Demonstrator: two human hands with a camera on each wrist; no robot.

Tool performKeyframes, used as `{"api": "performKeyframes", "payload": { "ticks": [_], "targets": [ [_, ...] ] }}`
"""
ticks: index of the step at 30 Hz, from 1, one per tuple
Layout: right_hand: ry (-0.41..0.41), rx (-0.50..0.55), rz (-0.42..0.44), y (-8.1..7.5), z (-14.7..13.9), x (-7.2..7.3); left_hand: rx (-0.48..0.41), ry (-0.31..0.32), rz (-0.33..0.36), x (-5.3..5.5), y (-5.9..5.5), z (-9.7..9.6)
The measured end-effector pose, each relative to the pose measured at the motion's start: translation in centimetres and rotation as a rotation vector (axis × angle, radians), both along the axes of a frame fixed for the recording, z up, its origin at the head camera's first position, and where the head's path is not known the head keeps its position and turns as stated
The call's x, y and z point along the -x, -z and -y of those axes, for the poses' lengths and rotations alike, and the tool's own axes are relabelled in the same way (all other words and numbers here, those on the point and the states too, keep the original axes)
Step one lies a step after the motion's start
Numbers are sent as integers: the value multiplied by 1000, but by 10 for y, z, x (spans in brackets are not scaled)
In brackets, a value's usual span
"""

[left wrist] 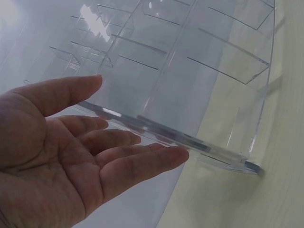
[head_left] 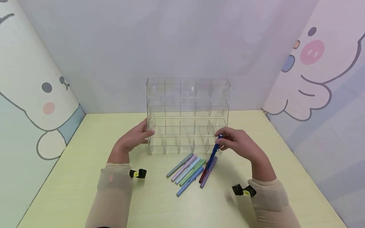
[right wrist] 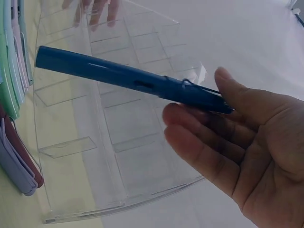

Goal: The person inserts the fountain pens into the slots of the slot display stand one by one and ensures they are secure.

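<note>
My right hand point(head_left: 234, 142) pinches a dark blue pen point(right wrist: 109, 76) between thumb and fingers near its clip end, the other end pointing down. It is close to the lower right front of a clear acrylic rack point(head_left: 187, 131) with tiers of small compartments. At the rack's left side is my left hand point(head_left: 133, 138), its fingertips against the side panel and its thumb point(left wrist: 71, 92) by the front edge, fingers loosely extended. Below the held pen, a dark red pen point(head_left: 203, 174) and a purple pen point(head_left: 209, 172) lie on the table.
Several more pens lie side by side in front of the rack, among them a grey-green pen point(head_left: 179, 165), a green pen point(head_left: 192, 172) and a blue pen point(head_left: 190, 181). The pale yellow table point(head_left: 159, 209) meets walls point(head_left: 114, 57) behind and at both sides.
</note>
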State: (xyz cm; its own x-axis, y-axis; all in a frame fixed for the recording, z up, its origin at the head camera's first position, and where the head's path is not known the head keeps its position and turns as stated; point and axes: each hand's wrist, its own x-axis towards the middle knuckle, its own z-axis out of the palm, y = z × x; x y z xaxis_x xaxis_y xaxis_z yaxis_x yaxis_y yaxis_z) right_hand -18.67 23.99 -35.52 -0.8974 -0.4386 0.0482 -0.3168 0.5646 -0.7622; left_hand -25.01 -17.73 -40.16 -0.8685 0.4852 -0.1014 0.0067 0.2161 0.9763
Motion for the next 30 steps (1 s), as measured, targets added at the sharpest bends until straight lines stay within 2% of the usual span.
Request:
{"api": "performKeyframes", "payload": {
  "ticks": [4, 8, 12, 19, 23, 30],
  "targets": [
    [39, 92, -49, 2, 1, 1, -3, -1, 0, 0, 1, 0],
    [45, 166, -61, 1, 1, 1, 6, -5, 3, 0, 1, 0],
    [41, 189, -77, -1, 0, 2, 9, -4, 0, 0, 0, 1],
    [55, 239, -160, 0, -1, 3, 7, -5, 8, 0, 1, 1],
    [79, 340, -202, 2, -2, 5, 9, -3, 7, 0, 1, 2],
    [141, 580, -226, 4, -1, 7, 14, -4, 3, 0, 1, 2]
  ]
}}
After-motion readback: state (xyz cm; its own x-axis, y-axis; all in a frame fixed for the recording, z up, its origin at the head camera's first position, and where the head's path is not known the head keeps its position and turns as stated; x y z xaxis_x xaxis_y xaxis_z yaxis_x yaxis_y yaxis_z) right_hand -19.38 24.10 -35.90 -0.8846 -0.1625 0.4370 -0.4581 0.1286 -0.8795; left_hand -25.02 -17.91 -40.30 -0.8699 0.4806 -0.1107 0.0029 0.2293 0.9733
